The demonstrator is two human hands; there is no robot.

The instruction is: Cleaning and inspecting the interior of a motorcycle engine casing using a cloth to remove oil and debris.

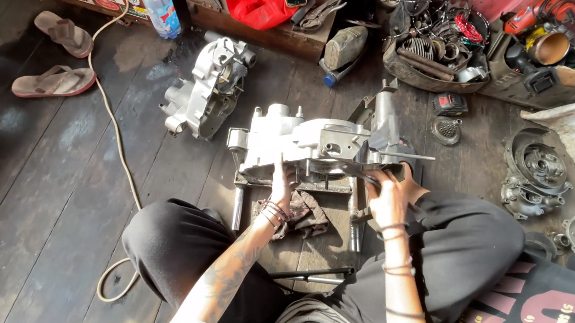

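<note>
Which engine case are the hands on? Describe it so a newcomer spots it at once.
Start at the dark plank floor before the seated person's knees. The silver engine crankcase lies there on a small metal stand, left hand and right hand on its near edge. Unlike the loose case half farther left, it is being touched.

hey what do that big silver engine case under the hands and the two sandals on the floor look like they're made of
The silver engine case under the left hand and right hand looks like cast aluminium: pale, matte-bright metal with ribs and bolt bosses. The two pinkish-brown flip-flop sandals look like rubber or foam: dull, flat soles with thin straps. I cannot be sure of either.
</note>
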